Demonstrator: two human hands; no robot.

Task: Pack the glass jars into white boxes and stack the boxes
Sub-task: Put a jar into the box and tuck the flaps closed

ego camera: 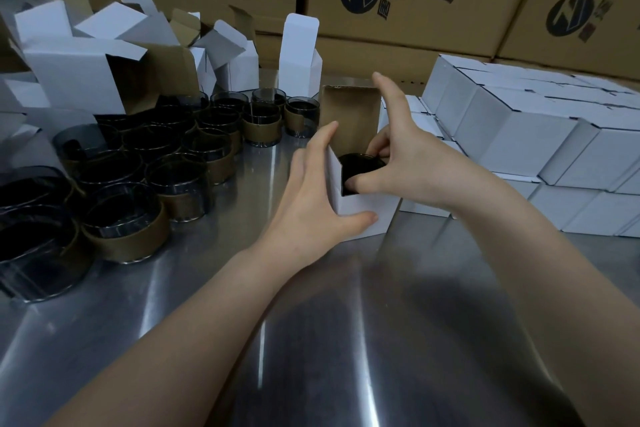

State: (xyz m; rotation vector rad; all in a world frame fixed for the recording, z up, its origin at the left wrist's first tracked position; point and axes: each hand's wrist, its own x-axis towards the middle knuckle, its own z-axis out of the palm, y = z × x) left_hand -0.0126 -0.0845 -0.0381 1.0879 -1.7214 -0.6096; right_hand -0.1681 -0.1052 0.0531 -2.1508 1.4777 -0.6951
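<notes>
While left hand [311,208] braces box [384,211] with straight fingers, I note right hand [405,163] pinching jar [360,166] inside, index raised.

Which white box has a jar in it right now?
The open box held between the left hand and right hand, with a dark jar in its mouth. The loose boxes back left show none; the stacked boxes at right are closed.

Open white cardboard box [360,215]: dark round glass jar [360,165] inside, body hidden by the walls and by the right hand [415,163].
Right of box: stack of closed white boxes [540,135], cut off by frame edge.
Left of box: group of dark glass jars with brown paper bands [138,163], outermost cut off by frame edge.
</notes>
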